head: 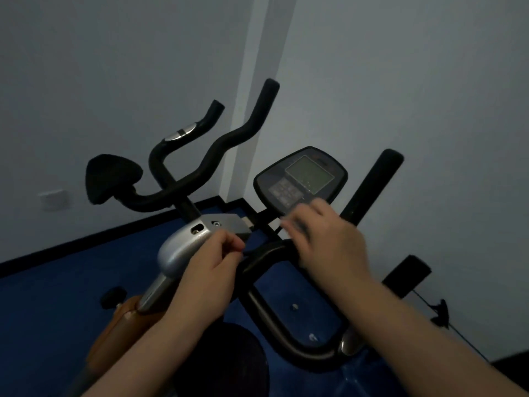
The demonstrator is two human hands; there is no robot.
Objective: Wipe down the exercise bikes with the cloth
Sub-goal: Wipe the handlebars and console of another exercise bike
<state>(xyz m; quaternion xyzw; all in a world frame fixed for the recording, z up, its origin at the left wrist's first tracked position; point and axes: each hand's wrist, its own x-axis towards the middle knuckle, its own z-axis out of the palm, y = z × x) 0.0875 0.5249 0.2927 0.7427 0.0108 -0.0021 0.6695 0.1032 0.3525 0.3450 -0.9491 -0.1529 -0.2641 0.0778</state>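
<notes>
Two exercise bikes stand side by side in a dim room. The left bike (177,253) has a silver head, an orange frame and black curved handlebars (200,170). The right bike has a console (300,179) and a black looped handlebar (257,305). My left hand (211,270) is closed, its fingertips pinched together right beside the top of the looped handlebar. My right hand (326,242) is blurred and lies curled over that bar just below the console. A pale smear (284,223) shows at its fingertips; I cannot tell whether it is the cloth.
White walls meet in a corner close behind the bikes. The floor (57,305) is blue with a black skirting strip. A black saddle (111,176) sits at the left, a wall socket (54,199) beyond it, and a black pedal with a cable (406,273) at the right.
</notes>
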